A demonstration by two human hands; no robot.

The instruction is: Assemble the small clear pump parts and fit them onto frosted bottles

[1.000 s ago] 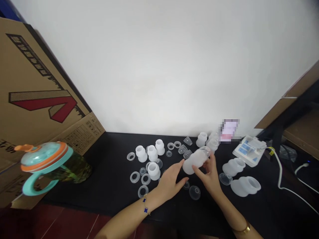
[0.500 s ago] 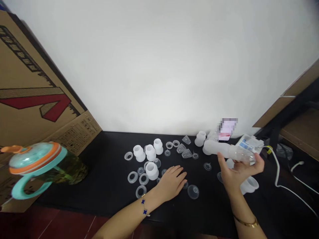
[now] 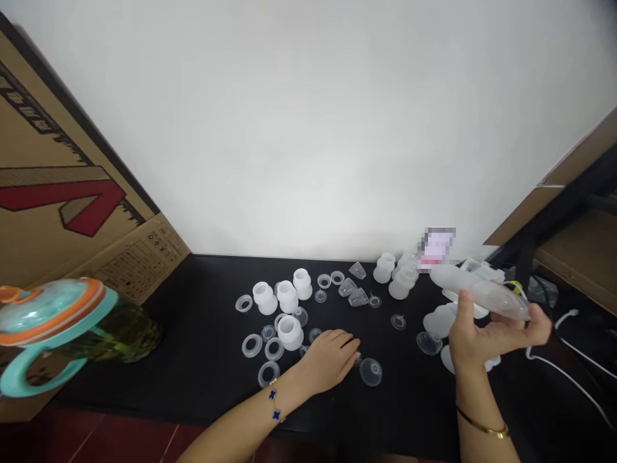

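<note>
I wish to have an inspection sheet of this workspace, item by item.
Surface: black table, many small parts spread over it.
Job's things: tilted white piece with clear end; several upright white pieces; loose clear rings and clear domes.
Clutter: turquoise-lidded jug at left; pixelated item at back, unidentifiable.
Hands: left hand palm down; right hand grips the tilted white piece.
Cables: white cables at right.
Surroundings: white wall behind, printed cardboard at left.

1 head-worn camera looks down and forward at table (image 3: 193, 334) and wall (image 3: 289, 128).
</note>
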